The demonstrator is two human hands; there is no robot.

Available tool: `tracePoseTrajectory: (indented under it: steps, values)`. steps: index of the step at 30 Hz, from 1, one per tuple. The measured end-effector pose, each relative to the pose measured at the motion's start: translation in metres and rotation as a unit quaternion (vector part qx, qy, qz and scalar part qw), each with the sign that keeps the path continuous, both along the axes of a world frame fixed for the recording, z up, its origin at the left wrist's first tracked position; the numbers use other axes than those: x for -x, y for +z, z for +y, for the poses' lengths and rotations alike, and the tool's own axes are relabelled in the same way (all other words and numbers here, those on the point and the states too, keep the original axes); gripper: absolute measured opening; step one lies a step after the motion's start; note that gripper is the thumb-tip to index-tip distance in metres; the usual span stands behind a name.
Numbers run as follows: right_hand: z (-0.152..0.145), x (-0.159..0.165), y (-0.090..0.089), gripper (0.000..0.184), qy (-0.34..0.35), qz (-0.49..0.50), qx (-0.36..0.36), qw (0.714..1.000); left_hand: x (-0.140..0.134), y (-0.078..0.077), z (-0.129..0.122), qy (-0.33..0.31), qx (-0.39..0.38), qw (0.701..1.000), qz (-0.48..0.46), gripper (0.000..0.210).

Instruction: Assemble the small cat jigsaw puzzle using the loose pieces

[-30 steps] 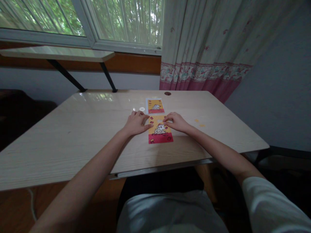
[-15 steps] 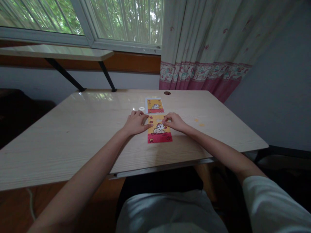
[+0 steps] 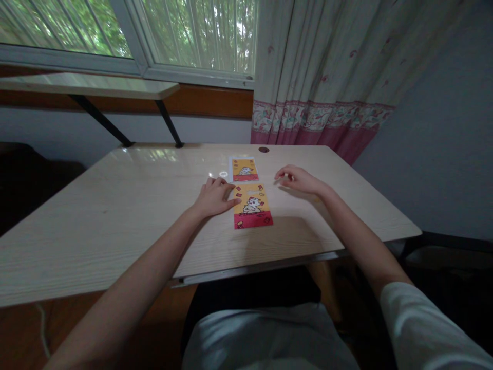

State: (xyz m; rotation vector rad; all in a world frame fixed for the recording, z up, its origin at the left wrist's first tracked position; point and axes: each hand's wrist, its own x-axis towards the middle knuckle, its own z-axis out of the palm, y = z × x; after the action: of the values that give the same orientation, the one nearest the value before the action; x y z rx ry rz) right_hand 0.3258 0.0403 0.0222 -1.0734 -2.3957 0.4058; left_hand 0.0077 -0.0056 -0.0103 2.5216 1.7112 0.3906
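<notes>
A yellow-and-red picture puzzle [image 3: 252, 218] with a white cartoon animal in a red hat lies flat on the desk. A small pale gap shows in its yellow upper part. My left hand [image 3: 215, 198] rests at its left side, fingers spread on the desk and thumb on the puzzle's edge. Behind the puzzle lies a smaller card [image 3: 245, 169] with the same picture, in a clear sleeve. Off to the right, my right hand [image 3: 298, 180] hovers over the desk, fingers loosely bent and apart, with nothing visible between them. Its wrist partly hides a small yellow piece [image 3: 318, 199].
The pale wooden desk [image 3: 134, 205] has a cable hole [image 3: 264, 149] at its back edge. A raised shelf [image 3: 115, 85] on black legs stands at the back left. Behind the desk are a window [image 3: 200, 36] and a long curtain [image 3: 300, 67].
My right hand has lifted off the puzzle's upper part, where its fingers were pinched, and moved right and slightly back. My left hand has stayed in place.
</notes>
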Motion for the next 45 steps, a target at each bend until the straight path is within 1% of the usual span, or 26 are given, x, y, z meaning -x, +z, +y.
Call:
tracePoseTrajectory:
  steps: [2, 3, 5, 7, 9, 11, 15, 18, 20, 25, 28, 31, 34, 38, 41, 45]
  values:
    - [0.004, -0.034, 0.011, 0.023, 0.008, -0.047, 0.030, 0.998, -0.001, 0.001, -0.001, 0.001, 0.005, 1.000, -0.001, 0.066]
    - [0.005, -0.049, 0.014, 0.023, 0.005, -0.065, 0.048, 0.997, -0.001, 0.002, -0.002, 0.002, 0.006, 1.000, -0.002, 0.066]
    - [0.003, -0.076, 0.013, 0.020, -0.024, -0.089, 0.065, 0.994, -0.001, 0.002, -0.002, 0.004, 0.008, 1.000, 0.000, 0.066]
    - [-0.003, -0.095, 0.007, 0.020, -0.059, -0.097, 0.064, 0.991, -0.001, 0.002, -0.002, 0.004, 0.008, 1.000, 0.002, 0.066]
    - [-0.012, -0.108, -0.001, 0.023, -0.070, -0.093, 0.077, 0.990, -0.001, 0.001, -0.002, 0.003, 0.008, 1.000, 0.002, 0.067]
    - [-0.019, -0.117, -0.008, 0.027, -0.066, -0.080, 0.095, 0.990, -0.001, 0.001, -0.001, 0.001, 0.009, 1.000, 0.002, 0.067]
    - [-0.024, -0.127, -0.018, 0.035, -0.067, -0.056, 0.112, 0.990, -0.001, 0.001, -0.001, 0.001, 0.006, 1.000, -0.002, 0.066]
    - [-0.019, -0.123, -0.021, 0.040, -0.058, -0.057, 0.122, 0.989, -0.002, 0.001, -0.002, 0.002, 0.007, 1.000, 0.004, 0.065]
    - [-0.013, -0.113, -0.021, 0.042, -0.047, -0.066, 0.122, 0.989, -0.002, 0.001, -0.002, 0.003, 0.005, 1.000, 0.009, 0.065]
    - [0.011, -0.067, -0.017, 0.037, -0.007, -0.096, 0.120, 0.988, -0.001, -0.001, -0.001, 0.003, 0.001, 1.000, 0.002, 0.063]
    - [0.027, -0.039, -0.015, 0.035, -0.002, -0.122, 0.117, 0.986, 0.000, 0.000, -0.001, 0.004, 0.002, 1.000, -0.001, 0.063]
    - [0.036, -0.021, -0.015, 0.035, -0.003, -0.123, 0.119, 0.985, 0.000, 0.000, -0.002, 0.003, 0.003, 1.000, -0.002, 0.064]
    - [0.038, -0.014, -0.017, 0.033, 0.001, -0.092, 0.129, 0.987, -0.001, -0.001, -0.002, 0.003, -0.001, 1.000, -0.006, 0.064]
    - [0.033, -0.015, -0.022, 0.028, -0.010, -0.044, 0.136, 0.990, -0.001, 0.001, -0.001, 0.004, 0.007, 1.000, -0.010, 0.063]
    - [0.028, -0.015, -0.024, 0.027, -0.014, -0.025, 0.141, 0.990, 0.001, 0.005, 0.002, 0.008, 0.014, 1.000, -0.008, 0.061]
    - [0.023, -0.014, -0.022, 0.029, -0.020, -0.002, 0.149, 0.989, 0.001, 0.017, 0.010, 0.004, 0.016, 1.000, 0.013, 0.055]
